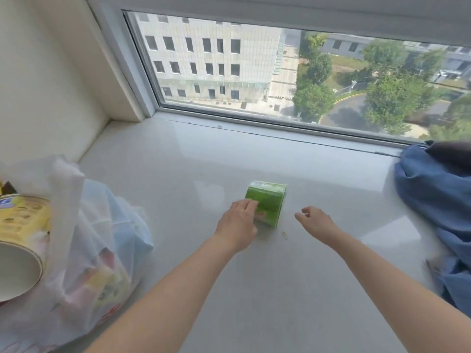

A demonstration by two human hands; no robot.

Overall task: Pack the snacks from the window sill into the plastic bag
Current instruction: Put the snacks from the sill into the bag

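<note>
Two bare hands reached out over the pale window sill (254,289). The left hand (238,224) lay against the near left side of a green snack pack (267,203), its fingers curled onto the pack's top, so it looked to be taking hold of it, though how firm the grip was could not be told. The pack lay on the sill, about midway between the window frame and the near edge, with one shiny end turned toward the glass and some small printed picture on its near end. The right hand (314,221) hovered just to the right of the pack, apart from it, holding nothing, its fingers loosely bent and its thumb and forefinger close together.

The plastic bag (96,250) sat at the left end of the sill, well apart from the green pack. It was thin and whitish, half see-through, and already bulged with coloured packets whose prints could not be read. A yellow cardboard tube (20,240) lay on its side at the bag's mouth, its open pale end facing the camera.

At the right end of the sill lay a heap of blue cloth (433,200), touching the window frame. A small brownish crumb (284,234) lay on the sill near the pack, between the two wrists.
</note>
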